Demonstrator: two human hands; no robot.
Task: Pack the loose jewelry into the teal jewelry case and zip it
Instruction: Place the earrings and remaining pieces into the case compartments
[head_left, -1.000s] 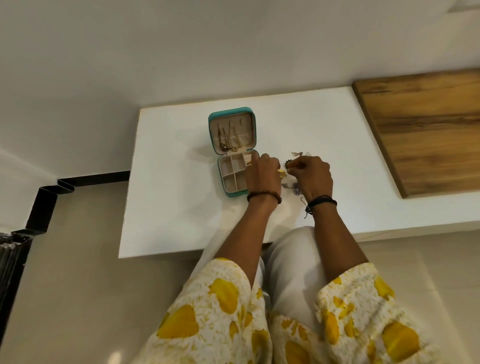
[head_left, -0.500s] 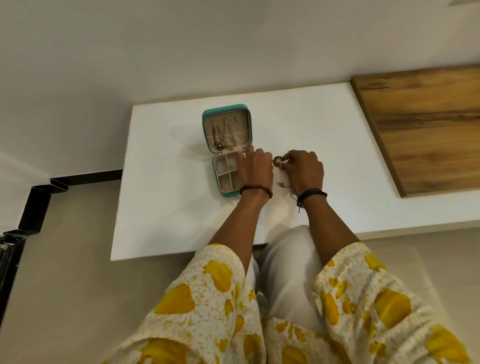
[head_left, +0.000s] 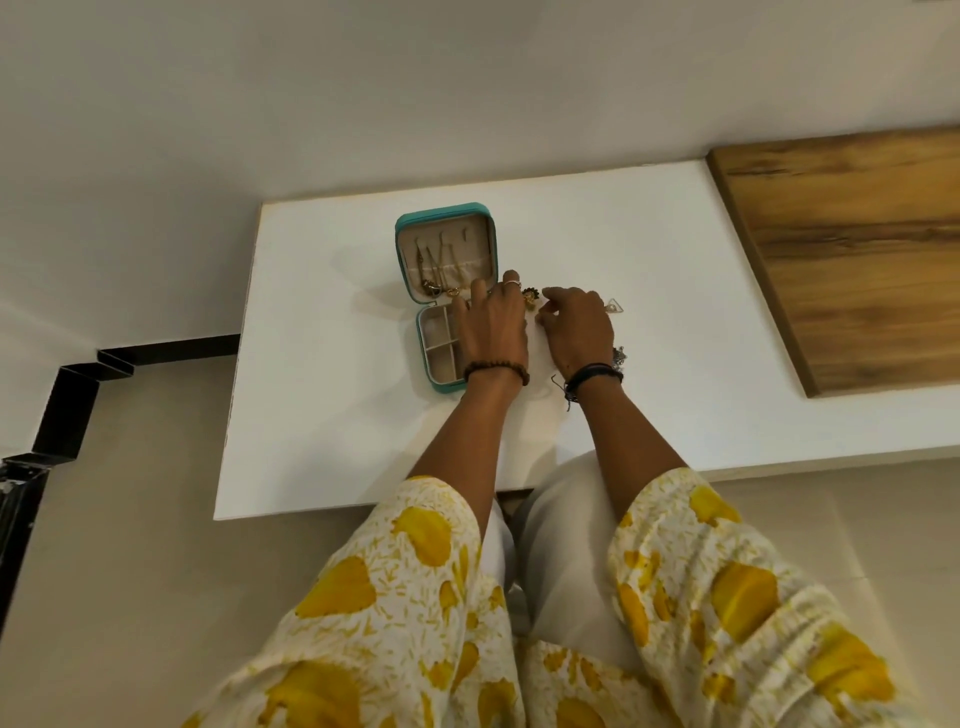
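The teal jewelry case (head_left: 409, 249) lies open on the white table (head_left: 337, 415), with chains hanging in its raised lid and a divided tray in its near half. My left hand (head_left: 493, 325) lies over the tray's right side, fingers stretched toward the hinge. Just right of it, my right hand (head_left: 576, 325) has curled fingers that pinch a gold and dark earring (head_left: 530, 297) between the two hands. A triangular earring (head_left: 614, 306) lies past my right hand. A dark silver piece (head_left: 619, 356) sits by my right wrist.
A wooden board (head_left: 857, 249) covers the table's right part. A black metal frame (head_left: 67, 395) stands on the floor at the left. My knees in pale trousers are against the table's near edge.
Both hands have shifted a little away from me, toward the case's hinge. The gold and dark earring has moved with the right hand's fingertips and now sits beside the left hand's fingers.
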